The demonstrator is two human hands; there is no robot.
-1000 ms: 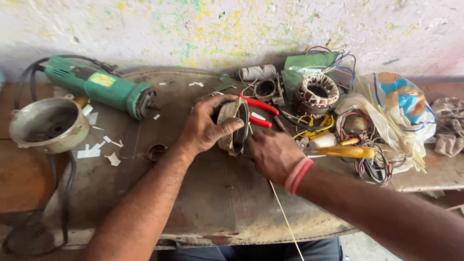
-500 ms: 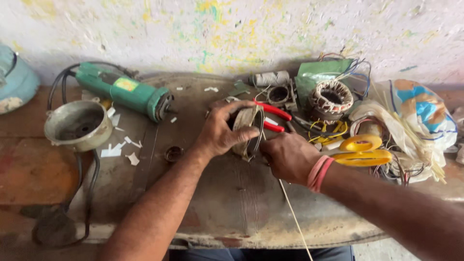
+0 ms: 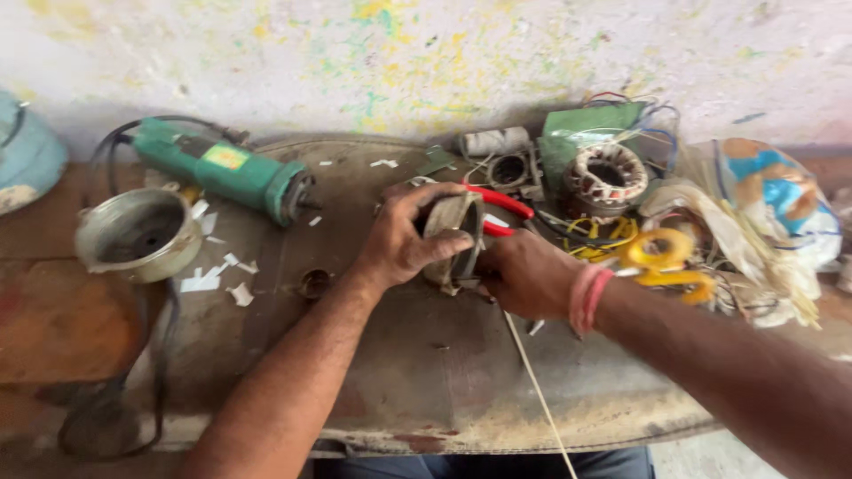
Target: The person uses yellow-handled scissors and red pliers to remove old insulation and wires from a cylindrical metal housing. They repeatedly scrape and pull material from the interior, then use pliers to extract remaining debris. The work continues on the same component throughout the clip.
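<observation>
The left hand point(image 3: 404, 238) grips the motor stator point(image 3: 451, 239) upright on the counter point(image 3: 426, 372), right of the green grinder point(image 3: 226, 168); the right hand point(image 3: 524, 273) clasps its side. Best brace it firmly while working.

A grey metal motor stator point(image 3: 451, 238) — ring-shaped, standing on edge above the worn workbench — is gripped between both hands, partly hidden by fingers; its windings are unclear.
</observation>
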